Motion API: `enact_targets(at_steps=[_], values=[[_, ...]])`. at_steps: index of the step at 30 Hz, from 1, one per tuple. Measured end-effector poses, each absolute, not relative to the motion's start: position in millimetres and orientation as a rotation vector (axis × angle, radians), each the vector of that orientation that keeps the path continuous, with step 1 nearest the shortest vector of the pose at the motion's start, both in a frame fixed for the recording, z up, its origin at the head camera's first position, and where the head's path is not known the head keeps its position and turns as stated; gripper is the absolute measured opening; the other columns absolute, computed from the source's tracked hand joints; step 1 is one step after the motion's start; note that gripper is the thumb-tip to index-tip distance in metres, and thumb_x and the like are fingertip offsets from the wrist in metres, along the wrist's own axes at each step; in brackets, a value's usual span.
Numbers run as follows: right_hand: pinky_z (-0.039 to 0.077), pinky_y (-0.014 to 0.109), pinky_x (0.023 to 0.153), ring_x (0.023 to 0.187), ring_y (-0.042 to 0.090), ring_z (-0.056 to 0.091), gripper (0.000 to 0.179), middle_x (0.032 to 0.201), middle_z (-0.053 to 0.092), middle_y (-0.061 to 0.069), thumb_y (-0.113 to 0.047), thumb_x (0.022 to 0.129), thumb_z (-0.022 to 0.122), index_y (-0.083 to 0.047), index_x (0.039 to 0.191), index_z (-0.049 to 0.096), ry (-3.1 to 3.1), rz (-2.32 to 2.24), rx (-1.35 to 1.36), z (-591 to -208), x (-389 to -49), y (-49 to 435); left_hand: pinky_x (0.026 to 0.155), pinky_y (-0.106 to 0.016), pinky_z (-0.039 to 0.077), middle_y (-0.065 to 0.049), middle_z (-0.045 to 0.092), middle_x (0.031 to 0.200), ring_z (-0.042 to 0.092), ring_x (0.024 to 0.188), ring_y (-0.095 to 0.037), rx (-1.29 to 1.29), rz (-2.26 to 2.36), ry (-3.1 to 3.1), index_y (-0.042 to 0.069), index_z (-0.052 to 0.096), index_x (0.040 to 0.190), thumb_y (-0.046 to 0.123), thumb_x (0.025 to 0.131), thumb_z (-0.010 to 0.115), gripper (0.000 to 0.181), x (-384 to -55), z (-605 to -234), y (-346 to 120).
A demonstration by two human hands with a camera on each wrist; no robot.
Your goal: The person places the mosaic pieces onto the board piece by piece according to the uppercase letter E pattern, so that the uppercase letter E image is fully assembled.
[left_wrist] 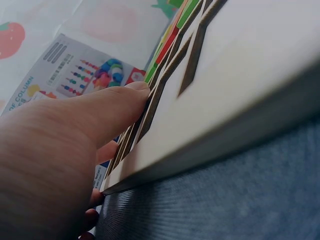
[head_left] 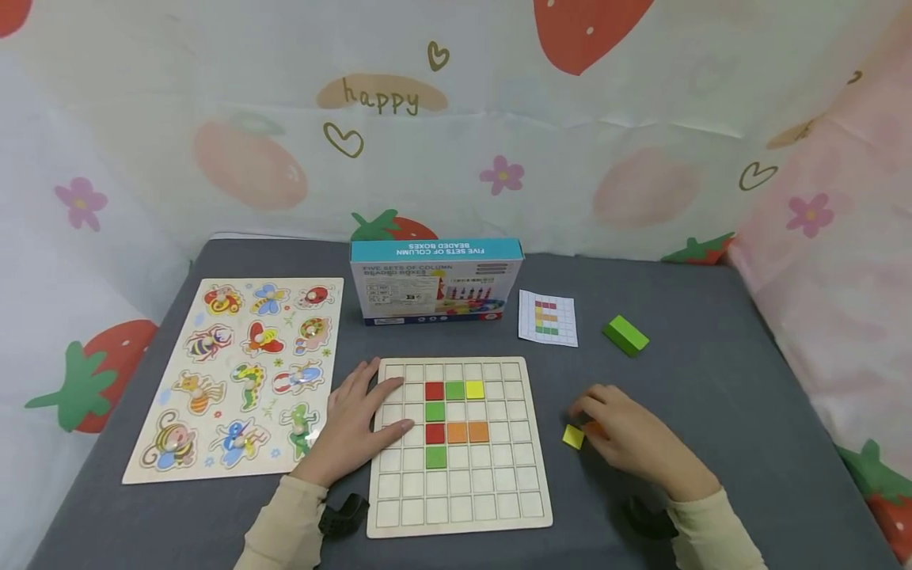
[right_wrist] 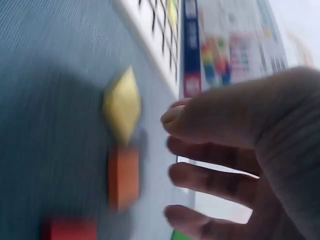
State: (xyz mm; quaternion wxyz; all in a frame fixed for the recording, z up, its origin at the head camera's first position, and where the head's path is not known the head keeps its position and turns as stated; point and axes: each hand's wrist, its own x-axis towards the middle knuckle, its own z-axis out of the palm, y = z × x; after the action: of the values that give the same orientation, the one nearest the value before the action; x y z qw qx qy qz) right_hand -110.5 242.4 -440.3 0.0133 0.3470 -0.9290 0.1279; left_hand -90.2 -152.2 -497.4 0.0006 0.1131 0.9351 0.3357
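Observation:
A wooden grid board [head_left: 504,507] has red, green, yellow and orange squares in some of its cells. My left hand [head_left: 345,431] rests at the board's left edge, with straight fingers; in the left wrist view its thumb [left_wrist: 117,102] lies on the rim. My right hand [head_left: 630,435] hovers right of the board, its fingers apart and holding nothing. Close to its fingertips, a yellow block [head_left: 573,436] lies on the table. The right wrist view, blurred, shows an orange block [right_wrist: 124,180] beside the yellow one and part of a red block [right_wrist: 72,230].
Left of the board lies a picture puzzle [head_left: 235,380] of insects and animals. A bead-set box [head_left: 436,289] stands behind the board. To the box's right are a printed pattern card [head_left: 563,317] and green blocks [head_left: 626,336]. A printed cloth [head_left: 456,182] hangs behind the table.

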Motion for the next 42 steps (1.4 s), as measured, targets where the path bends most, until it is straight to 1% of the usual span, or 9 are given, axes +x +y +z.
enact_targets(at_steps=[2,4,8,18,24,32,37,42], values=[[0.051,0.037,0.079,0.096,0.018,0.056,0.027,0.104,0.060,-0.002,-0.001,0.081,0.071,-0.014,0.104,0.066,-2.973,0.404,1.005,-441.3,-107.0,260.1,0.110,-0.062,0.011,-0.015,0.020,0.158,0.010,0.146,-0.037,0.349,1.049,2.932,0.019,0.049,0.140,0.050,0.084,0.067,0.067,-90.4,-498.3,-151.9],[0.051,0.041,0.082,0.099,0.022,0.057,0.031,0.107,0.060,0.000,0.001,0.080,0.070,-0.014,0.107,0.066,-3.027,0.419,0.941,-442.8,-103.5,274.6,0.110,-0.061,0.011,-0.014,0.019,0.158,0.009,0.146,-0.036,0.337,1.036,2.931,0.020,0.049,0.140,0.051,0.084,0.067,0.067,-90.7,-499.1,-152.0],[0.050,0.045,0.083,0.101,0.027,0.058,0.036,0.110,0.061,0.003,0.002,0.079,0.071,-0.013,0.111,0.065,-3.049,0.430,0.910,-445.6,-98.3,292.1,0.111,-0.061,0.012,-0.013,0.018,0.159,0.008,0.147,-0.035,0.319,1.026,2.926,0.021,0.048,0.141,0.052,0.084,0.066,0.068,-91.0,-499.1,-152.0],[0.051,0.042,0.080,0.096,0.022,0.059,0.038,0.105,0.059,-0.001,0.004,0.076,0.072,-0.014,0.109,0.066,-3.040,0.443,0.919,-447.0,-92.6,302.3,0.109,-0.063,0.012,-0.016,0.021,0.157,0.011,0.145,-0.037,0.347,1.061,2.940,0.018,0.050,0.139,0.049,0.084,0.067,0.066,-89.3,-501.1,-150.6],[0.051,0.040,0.079,0.095,0.019,0.058,0.039,0.105,0.058,-0.003,0.004,0.075,0.072,-0.014,0.109,0.064,-3.099,0.482,0.893,-446.3,-90.4,305.9,0.110,-0.062,0.012,-0.015,0.021,0.158,0.010,0.146,-0.037,0.351,1.056,2.941,0.019,0.050,0.140,0.051,0.085,0.066,0.066,-89.6,-501.2,-151.7],[0.052,0.034,0.076,0.090,0.016,0.059,0.037,0.103,0.058,-0.003,-0.009,0.077,0.079,-0.013,0.110,0.063,-3.112,0.548,0.891,-447.4,-89.8,303.5,0.110,-0.061,0.012,-0.015,0.019,0.158,0.009,0.146,-0.036,0.342,1.036,2.928,0.019,0.049,0.140,0.050,0.084,0.066,0.067,-90.0,-498.5,-152.6],[0.053,0.032,0.075,0.090,0.015,0.059,0.033,0.103,0.058,-0.003,-0.007,0.080,0.075,-0.012,0.110,0.062,-3.133,0.595,0.894,-447.3,-90.1,299.6,0.110,-0.061,0.011,-0.014,0.019,0.158,0.009,0.146,-0.035,0.333,1.028,2.923,0.020,0.048,0.141,0.051,0.084,0.066,0.066,-90.3,-498.2,-152.6],[0.050,0.029,0.071,0.085,0.008,0.055,0.029,0.105,0.057,-0.003,-0.004,0.083,0.068,-0.013,0.110,0.062,-3.193,0.718,0.912,-445.1,-87.5,297.1,0.111,-0.061,0.011,-0.013,0.018,0.159,0.008,0.147,-0.034,0.340,1.029,2.924,0.020,0.048,0.141,0.052,0.084,0.065,0.067,-90.3,-498.3,-152.9]])
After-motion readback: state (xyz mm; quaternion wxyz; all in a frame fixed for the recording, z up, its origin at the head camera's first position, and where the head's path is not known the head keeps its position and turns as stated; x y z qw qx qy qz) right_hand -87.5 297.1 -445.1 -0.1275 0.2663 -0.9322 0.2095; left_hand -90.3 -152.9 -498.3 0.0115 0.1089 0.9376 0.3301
